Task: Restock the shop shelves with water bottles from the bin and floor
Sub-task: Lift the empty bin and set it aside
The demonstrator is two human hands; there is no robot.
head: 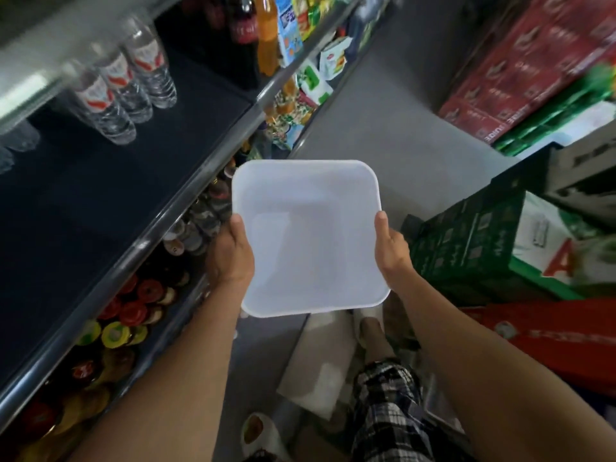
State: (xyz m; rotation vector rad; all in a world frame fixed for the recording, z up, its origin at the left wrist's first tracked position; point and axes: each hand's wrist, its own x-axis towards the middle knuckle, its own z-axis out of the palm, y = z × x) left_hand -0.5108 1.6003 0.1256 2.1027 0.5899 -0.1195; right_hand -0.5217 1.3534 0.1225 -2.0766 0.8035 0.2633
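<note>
I hold a white translucent plastic bin (310,195) in front of me, above the aisle floor, and nothing shows inside it. My left hand (231,253) grips its left rim, thumb over the edge. My right hand (391,248) grips the right rim the same way. Three clear water bottles (126,85) with red and white labels stand in a row at the back of the dark shelf (100,201) on my left. Most of that shelf's surface is bare.
Soda bottles (246,25) and snack packs (293,28) fill the shelf further along. Jars and cans (133,305) sit on the lower shelf. Stacked red cartons (520,71) and green cartons (466,248) line the right side. The grey floor (383,128) runs ahead between them.
</note>
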